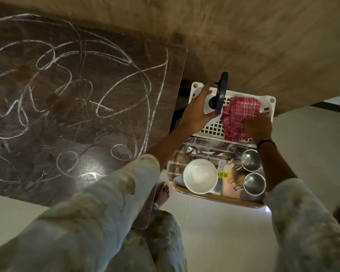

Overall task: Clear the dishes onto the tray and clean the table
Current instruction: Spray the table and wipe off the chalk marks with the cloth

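R hand (258, 127) fingers gripping red checked cloth (239, 116); L hand (197, 108) spread open beside dark spray bottle (220, 97), risking knocking it over.

**Pale patterned sleeves, dark wristband, bare foot**

Both arms wear loose, pale sleeves (98, 209) printed with faded olive-brown blotches, ending mid-forearm. Matching fabric covers the legs. A dark band (266, 142) circles the right wrist. One bare foot (162, 193) shows below.
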The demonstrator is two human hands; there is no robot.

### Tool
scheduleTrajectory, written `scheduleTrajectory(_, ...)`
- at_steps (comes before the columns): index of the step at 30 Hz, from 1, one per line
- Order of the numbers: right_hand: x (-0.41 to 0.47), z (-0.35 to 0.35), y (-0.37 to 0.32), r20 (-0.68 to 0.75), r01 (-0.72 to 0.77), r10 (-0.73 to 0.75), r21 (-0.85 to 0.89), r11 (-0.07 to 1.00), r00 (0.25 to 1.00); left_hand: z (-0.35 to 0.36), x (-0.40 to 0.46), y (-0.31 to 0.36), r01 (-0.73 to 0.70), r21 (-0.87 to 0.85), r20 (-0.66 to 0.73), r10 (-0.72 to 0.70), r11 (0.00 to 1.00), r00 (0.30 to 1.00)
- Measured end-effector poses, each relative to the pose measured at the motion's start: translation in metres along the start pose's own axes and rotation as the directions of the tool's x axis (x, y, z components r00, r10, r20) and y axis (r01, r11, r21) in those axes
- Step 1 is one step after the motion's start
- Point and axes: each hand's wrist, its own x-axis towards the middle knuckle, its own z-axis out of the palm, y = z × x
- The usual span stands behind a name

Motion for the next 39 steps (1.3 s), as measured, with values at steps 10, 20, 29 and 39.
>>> scheduleTrajectory(10,-0.003,-0.022,0.002,0.117,0.077,-0.104,0.212,0.974,0.988,0.009,0.024,0.011,0.050,-0.134,0.067,-0.041,0.990,0.997)
scheduleTrajectory(20,-0.077,-0.045,-0.023,0.223,-0.112,-0.117,0.797,0.593,0.968,-0.022,-0.017,0.052,-0.113,-0.083,-0.083,0.106,0.990,0.991)
scheduleTrajectory(29,-0.226,-0.025,-0.055,0.477,-0.420,-0.158,0.859,0.293,0.865,-0.124,-0.174,0.038,-0.049,-0.044,-0.094,0.044,0.998,0.995)
scheduleTrajectory(39,-0.360,0.072,-0.032,0.507,-0.468,-0.083,0.837,0.283,0.858,-0.164,-0.353,-0.076,0.292,0.106,-0.007,-0.292,0.951,0.956)
